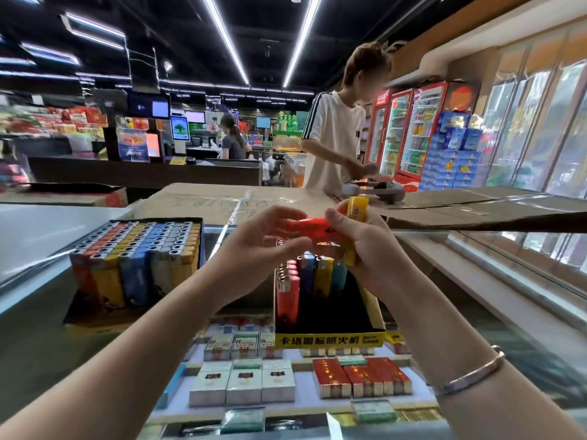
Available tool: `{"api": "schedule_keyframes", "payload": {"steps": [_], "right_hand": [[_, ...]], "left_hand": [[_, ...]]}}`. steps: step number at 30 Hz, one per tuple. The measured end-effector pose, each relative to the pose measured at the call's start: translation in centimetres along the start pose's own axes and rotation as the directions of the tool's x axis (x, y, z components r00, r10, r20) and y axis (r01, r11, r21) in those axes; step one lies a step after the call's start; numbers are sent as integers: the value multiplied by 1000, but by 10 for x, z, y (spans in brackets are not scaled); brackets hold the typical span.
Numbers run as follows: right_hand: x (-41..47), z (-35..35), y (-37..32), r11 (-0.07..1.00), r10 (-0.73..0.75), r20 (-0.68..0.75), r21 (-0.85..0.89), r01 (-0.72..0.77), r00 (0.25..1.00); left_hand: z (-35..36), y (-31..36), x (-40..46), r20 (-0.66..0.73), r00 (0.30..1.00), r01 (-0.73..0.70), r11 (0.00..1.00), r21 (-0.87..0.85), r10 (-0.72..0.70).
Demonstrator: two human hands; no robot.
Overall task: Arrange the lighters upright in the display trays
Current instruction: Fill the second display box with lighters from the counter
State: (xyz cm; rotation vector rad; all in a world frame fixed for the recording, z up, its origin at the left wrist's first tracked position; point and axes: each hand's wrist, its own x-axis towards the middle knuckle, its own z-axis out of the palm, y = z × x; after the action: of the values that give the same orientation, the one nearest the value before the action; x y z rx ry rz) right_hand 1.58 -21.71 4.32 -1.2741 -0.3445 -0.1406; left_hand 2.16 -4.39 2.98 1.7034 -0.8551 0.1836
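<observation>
My right hand [365, 246] grips glossy plastic lighters: one yellow lighter [357, 209] upright, one orange lighter [309, 225] lying sideways. My left hand [263, 246] pinches its end above the yellow cardboard tray [330, 339].

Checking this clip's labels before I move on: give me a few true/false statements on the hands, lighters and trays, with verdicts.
1. The right hand holds a yellow plastic lighter. True.
2. The orange plastic lighter stands upright in a tray. False: it lies sideways in the air between the left hand and the right hand.
3. The yellow cardboard display tray below the hands is completely full. False: its front right part shows dark empty space.
4. The black display tray on the left is packed with upright lighters. True.
5. A metal bracelet sits on the left wrist. False: it is on the right wrist.
</observation>
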Motion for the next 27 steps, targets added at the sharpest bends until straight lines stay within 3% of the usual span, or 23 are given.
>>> {"api": "schedule_keyframes", "payload": {"steps": [6, 11, 17, 20, 27], "right_hand": [[-1, -2, -2, 1000, -7, 98, -14, 9, 995], [3, -7, 0, 976, -161, -18, -149, 157, 987], [5, -12, 2, 981, -158, -165, -139, 136, 974], [4, -11, 3, 984, -127, -162, -148, 103, 979], [6, -12, 5, 975, -135, -186, -200, 97, 973]], "left_hand": [[3, 7, 0, -210, 975, -88, 991, -97, 66], [-7, 17, -1, -194, 979, -97, 979, -182, 61], [-7, 23, -7, 68, 994, -88, 992, 96, 81], [-8, 27, -8, 179, 982, -114, 947, 300, 61], [-9, 31, -11, 311, 950, -184, 806, 562, -1]]}}
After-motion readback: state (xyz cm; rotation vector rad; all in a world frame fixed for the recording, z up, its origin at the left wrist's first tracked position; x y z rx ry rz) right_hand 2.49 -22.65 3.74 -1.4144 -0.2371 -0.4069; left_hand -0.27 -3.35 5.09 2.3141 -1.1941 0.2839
